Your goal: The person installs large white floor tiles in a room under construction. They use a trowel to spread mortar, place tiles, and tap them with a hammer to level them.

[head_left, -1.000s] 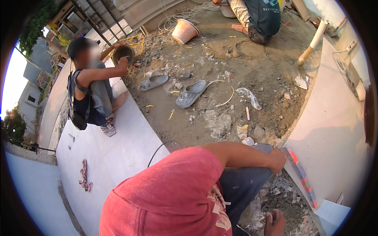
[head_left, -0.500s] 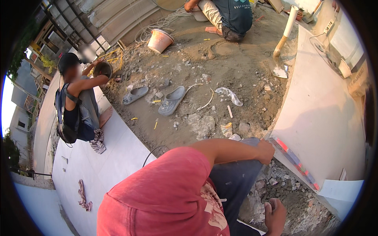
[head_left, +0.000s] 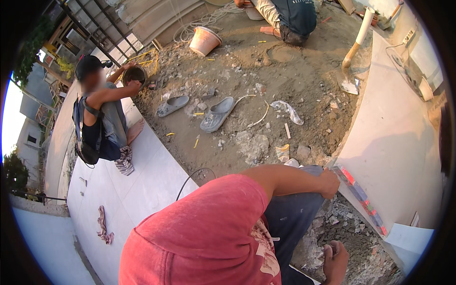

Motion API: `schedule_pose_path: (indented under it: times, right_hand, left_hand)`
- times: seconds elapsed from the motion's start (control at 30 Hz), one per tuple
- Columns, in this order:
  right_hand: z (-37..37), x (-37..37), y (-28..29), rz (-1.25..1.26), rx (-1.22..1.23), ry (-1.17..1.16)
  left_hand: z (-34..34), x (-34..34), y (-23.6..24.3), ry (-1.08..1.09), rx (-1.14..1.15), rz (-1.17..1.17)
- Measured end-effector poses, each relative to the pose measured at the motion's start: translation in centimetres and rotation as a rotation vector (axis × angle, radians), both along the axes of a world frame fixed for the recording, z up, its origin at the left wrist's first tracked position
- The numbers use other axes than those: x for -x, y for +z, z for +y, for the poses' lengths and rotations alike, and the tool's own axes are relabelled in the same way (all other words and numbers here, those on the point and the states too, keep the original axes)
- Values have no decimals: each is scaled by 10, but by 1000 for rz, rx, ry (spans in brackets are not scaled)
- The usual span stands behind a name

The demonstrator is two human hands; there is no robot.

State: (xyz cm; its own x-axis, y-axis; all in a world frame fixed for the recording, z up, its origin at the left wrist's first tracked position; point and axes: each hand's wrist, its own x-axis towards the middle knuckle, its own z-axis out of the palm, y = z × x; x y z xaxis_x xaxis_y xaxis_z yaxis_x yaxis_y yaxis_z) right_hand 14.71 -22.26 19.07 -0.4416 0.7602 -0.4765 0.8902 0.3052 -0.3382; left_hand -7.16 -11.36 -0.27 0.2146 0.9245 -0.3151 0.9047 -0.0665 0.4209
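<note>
The left hand [head_left: 328,184], fingers bent, lies beside a long, narrow red-and-blue strip [head_left: 361,198] along the edge of a broad, pale flat slab [head_left: 389,128]; the right hand [head_left: 336,261], loosely curled, is over grey broken rubble [head_left: 368,240]. Whether either grasps anything cannot be told.

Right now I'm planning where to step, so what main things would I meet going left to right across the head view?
Crumpled cloth → first grey clog → second grey clog → clear plastic wrapper → the person's left hand → red-and-blue strip.
</note>
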Motion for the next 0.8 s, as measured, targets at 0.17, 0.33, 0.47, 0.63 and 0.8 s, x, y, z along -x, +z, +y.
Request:
schedule_pose_path:
  times: [0.17, 0.33, 0.47, 0.63, 0.8]
  right_hand:
    - [1, 7, 8, -42, 29, -22]
    - [-1, 2, -6, 66, -61, 0]
    - [-3, -6, -28, 104, -48, -151]
    - [-1, -3, -17, 89, -58, -158]
    - [-1, -1, -19, 69, -103, -143]
  left_hand:
    - [1, 1, 5, 13, 0, -11]
    - [1, 1, 0, 8, -15, -6]
    - [3, -2, -3, -4, 11, 12]
    - [6, -5, 5, 19, 1, -16]
    - [7, -2, 3, 2, 25, 17]
